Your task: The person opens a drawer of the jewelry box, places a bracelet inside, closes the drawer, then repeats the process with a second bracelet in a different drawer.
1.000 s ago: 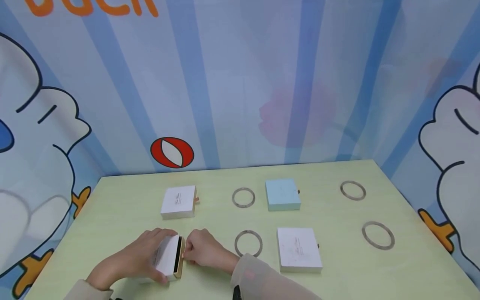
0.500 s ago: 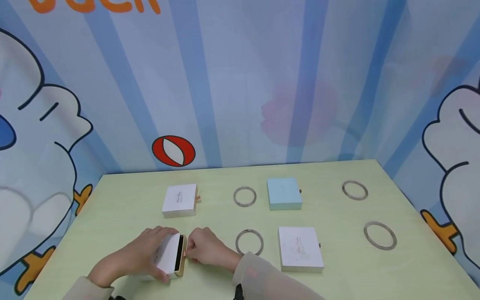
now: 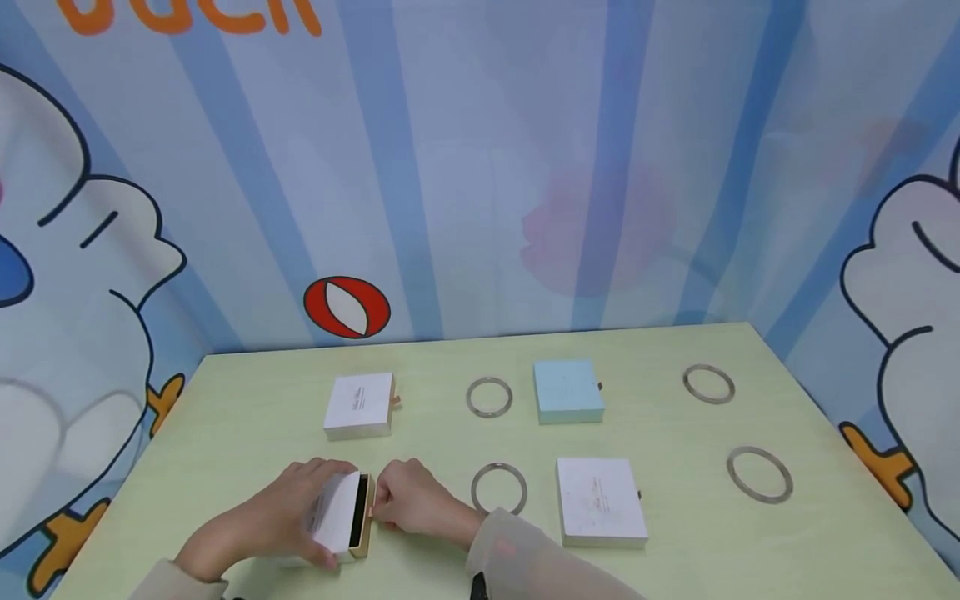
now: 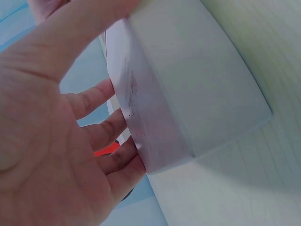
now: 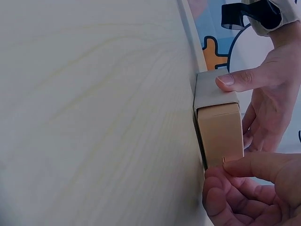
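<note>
A white box point(image 3: 334, 513) lies at the table's front left, its inner tray point(image 3: 363, 517) pulled partly out to the right, with a dark strip of the inside showing. My left hand point(image 3: 273, 517) grips the box's white sleeve point(image 4: 155, 94), thumb on the near side and fingers on the far side. At the tray's tan end face point(image 5: 220, 134), my right hand point(image 3: 420, 498) pinches a small tab between thumb and curled fingers point(image 5: 216, 200). What the tray holds is hidden.
Behind stands another white box point(image 3: 360, 406). To the right are a blue box point(image 3: 567, 391), a white box point(image 3: 601, 502) and several grey rings, such as one ring point(image 3: 489, 397) at the back and another ring point(image 3: 759, 474) at right. A printed curtain point(image 3: 480, 167) hangs behind the table.
The view has shifted slightly. Both hands keep their hold on the box and tab, and the tray's dark gap looks slightly wider than one second ago.
</note>
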A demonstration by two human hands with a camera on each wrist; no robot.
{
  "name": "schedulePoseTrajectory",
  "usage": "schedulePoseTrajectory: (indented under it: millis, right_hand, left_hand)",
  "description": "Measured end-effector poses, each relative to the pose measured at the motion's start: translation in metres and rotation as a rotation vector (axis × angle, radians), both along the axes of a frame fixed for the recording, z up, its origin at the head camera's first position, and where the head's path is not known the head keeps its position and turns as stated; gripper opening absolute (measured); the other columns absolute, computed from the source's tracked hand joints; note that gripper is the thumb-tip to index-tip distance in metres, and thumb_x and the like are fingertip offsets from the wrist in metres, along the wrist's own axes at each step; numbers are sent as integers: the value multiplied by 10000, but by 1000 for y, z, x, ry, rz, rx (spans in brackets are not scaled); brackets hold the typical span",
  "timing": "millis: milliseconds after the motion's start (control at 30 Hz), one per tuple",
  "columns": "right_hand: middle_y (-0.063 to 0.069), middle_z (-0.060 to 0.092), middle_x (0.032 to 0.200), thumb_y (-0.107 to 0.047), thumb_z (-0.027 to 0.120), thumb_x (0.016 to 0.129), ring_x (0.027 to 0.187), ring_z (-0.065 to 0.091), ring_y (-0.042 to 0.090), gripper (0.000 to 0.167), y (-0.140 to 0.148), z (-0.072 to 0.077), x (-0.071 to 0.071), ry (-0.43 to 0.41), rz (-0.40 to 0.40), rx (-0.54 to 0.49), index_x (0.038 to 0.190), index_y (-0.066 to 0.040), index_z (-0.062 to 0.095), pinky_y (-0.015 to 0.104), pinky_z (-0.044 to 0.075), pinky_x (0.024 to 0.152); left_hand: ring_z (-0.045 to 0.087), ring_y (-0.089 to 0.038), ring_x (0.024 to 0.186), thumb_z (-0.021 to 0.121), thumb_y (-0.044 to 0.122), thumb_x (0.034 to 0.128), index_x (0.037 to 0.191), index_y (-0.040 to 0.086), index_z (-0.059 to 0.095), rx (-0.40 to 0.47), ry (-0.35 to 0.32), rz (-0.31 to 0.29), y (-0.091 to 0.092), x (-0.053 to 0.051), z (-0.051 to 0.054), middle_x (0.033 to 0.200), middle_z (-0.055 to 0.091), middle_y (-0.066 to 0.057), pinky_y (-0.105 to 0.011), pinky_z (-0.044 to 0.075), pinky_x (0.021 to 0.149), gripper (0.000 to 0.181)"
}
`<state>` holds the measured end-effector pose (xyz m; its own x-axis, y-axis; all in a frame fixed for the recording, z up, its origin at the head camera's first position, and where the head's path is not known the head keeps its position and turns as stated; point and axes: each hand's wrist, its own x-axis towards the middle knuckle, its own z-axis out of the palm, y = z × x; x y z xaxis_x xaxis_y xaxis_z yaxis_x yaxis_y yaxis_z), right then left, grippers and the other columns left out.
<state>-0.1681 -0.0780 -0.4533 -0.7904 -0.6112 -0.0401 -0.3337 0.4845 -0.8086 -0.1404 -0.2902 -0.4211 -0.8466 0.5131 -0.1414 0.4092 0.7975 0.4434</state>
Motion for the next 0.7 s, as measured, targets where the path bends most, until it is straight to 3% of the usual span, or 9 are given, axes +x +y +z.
schedulePoseTrajectory:
  millis: [700]
  right_hand:
    - [-97, 469, 430, 4, 723, 863, 405, 410, 33, 313, 1, 2, 0, 16, -4, 19, 570, -44, 626, 169, 323, 432]
  left_hand:
    - [461, -259, 1055, 947, 489, 555, 1387, 45, 459, 6, 2, 0, -1, 0, -1, 1261, 536, -62, -475, 422, 866, 1062]
